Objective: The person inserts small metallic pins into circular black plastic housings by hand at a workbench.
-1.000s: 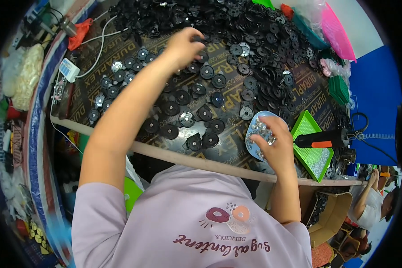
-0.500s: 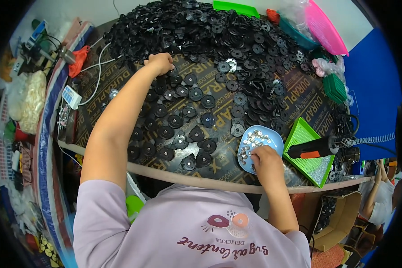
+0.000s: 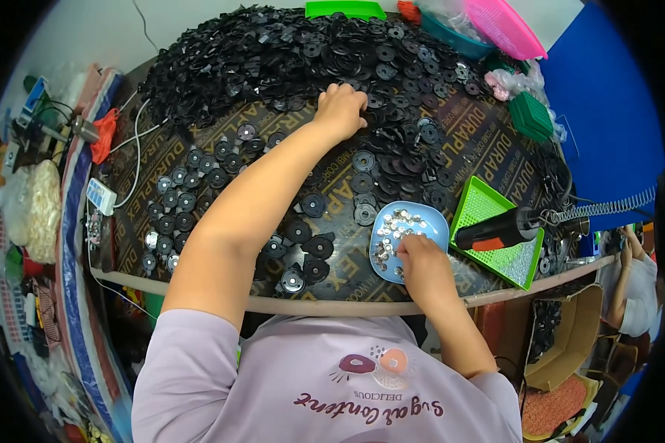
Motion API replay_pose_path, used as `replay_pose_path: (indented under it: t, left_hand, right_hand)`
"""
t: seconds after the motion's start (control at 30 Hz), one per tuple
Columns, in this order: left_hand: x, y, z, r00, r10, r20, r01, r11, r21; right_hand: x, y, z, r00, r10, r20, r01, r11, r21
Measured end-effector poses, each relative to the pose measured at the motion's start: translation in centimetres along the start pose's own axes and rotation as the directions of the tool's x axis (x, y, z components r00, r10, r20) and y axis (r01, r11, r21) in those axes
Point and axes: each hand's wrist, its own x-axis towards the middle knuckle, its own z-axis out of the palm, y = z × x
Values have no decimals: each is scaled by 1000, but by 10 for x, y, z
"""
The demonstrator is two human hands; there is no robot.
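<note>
My left hand (image 3: pixel 340 111) reaches far over the table to the near edge of a heap of black plastic discs (image 3: pixel 258 63). Its fingers are spread and bent, with nothing visible in them. Just right of it, more round black discs (image 3: pixel 403 159) lie in overlapping stacks. My right hand (image 3: pixel 425 269) is over a light blue dish (image 3: pixel 439 229) holding small shiny metal pieces (image 3: pixel 389 230). Its fingertips are pinched together among those pieces; whatever they hold is hidden. Beneath and left of my left forearm, black discs with metal centres (image 3: pixel 186 201) lie spread out in loose rows.
A black and orange power screwdriver (image 3: pixel 499 227) on a coiled cord lies across a green perforated tray (image 3: pixel 488 190). Further back are a green basket (image 3: pixel 530 116) and a pink basket (image 3: pixel 506 29). A white power strip (image 3: pixel 101 196) sits at the left.
My left hand has moved right along the heap, away from the spread discs, and its fingers have opened out. My right hand stays at the blue dish. The whole view has shifted.
</note>
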Motion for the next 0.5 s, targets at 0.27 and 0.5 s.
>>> replay_pose_path:
  t: [0.27, 0.5]
  left_hand:
    - [-40, 17, -49, 981, -70, 181, 193, 464, -865]
    - [-146, 64, -80, 908, -78, 412, 415, 319, -852]
  right_hand:
    - [7, -3, -2, 991, 131, -14, -106, 854, 510]
    - [33, -30, -9, 977, 184, 113, -168, 318, 933]
